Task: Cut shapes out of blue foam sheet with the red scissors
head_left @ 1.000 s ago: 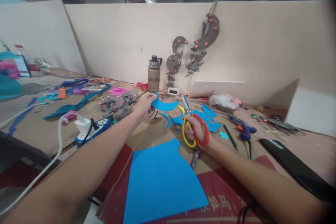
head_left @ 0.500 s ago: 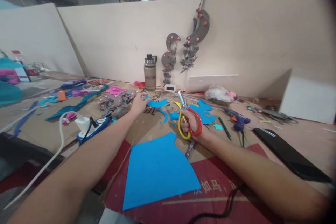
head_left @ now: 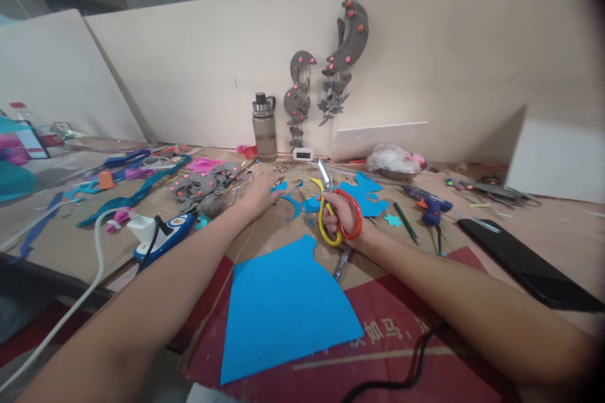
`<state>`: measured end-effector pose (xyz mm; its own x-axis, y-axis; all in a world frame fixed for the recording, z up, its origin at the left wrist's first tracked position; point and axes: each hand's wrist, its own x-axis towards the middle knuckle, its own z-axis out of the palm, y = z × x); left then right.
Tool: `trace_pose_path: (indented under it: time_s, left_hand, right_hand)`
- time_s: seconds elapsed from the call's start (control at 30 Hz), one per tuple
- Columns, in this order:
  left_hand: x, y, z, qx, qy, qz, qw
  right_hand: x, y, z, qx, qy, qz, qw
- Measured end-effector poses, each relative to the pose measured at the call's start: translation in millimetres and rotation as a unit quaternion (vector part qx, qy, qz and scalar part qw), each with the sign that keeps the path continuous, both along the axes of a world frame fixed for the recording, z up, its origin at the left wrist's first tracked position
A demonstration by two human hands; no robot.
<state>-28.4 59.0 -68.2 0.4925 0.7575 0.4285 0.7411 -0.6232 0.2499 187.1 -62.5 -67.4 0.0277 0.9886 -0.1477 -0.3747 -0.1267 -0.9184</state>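
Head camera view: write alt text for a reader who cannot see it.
A right hand grips red-and-yellow-handled scissors, blades up, while the left hand rests on small blue paper offcuts. A large blue paper sheet lies nearer.

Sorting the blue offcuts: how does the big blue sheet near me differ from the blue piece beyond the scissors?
The big blue sheet is much larger, with long straight edges and one notched corner; the blue piece behind the scissors is small and ragged all round. The sheet lies nearest the camera, the piece farther back. Both are the same blue and lie flat.
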Motion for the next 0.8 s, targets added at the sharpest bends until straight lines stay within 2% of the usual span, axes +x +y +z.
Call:
trace_pose_path:
  time_s: [0.13,0.33,0.43,0.57,0.63,0.73,0.8]
  left_hand:
    - [9,-5,-3.0,-0.045,0.085,-0.071,0.993]
    - [10,-3,-2.1,-0.005,0.124,-0.126,0.984]
    - [14,-3,-6.1,0.039,0.146,-0.126,0.98]
    - [18,-9,-6.3,0.079,0.172,-0.086,0.978]
    - [18,-12,-2.7,0.073,0.134,-0.054,0.987]
    - [16,-14,3.4,0.046,0.005,-0.006,0.999]
    - [15,-15,5.8,0.024,-0.072,0.012,0.997]
  right_hand:
    - [0,0,0.6,-0.004,0.005,-0.002,1.0]
    - [-1,-1,5.1,-0.025,0.017,-0.01,0.999]
    - [0,-1,4.7,-0.036,0.016,-0.011,0.999]
    - [0,-2,4.3,-0.033,0.012,0.002,0.999]
    - [0,-3,6.8,-0.015,-0.002,0.007,1.0]
    - [3,-3,15.4,0.038,-0.029,0.027,0.999]
    - [7,-1,22.5,0.083,-0.028,0.03,0.996]
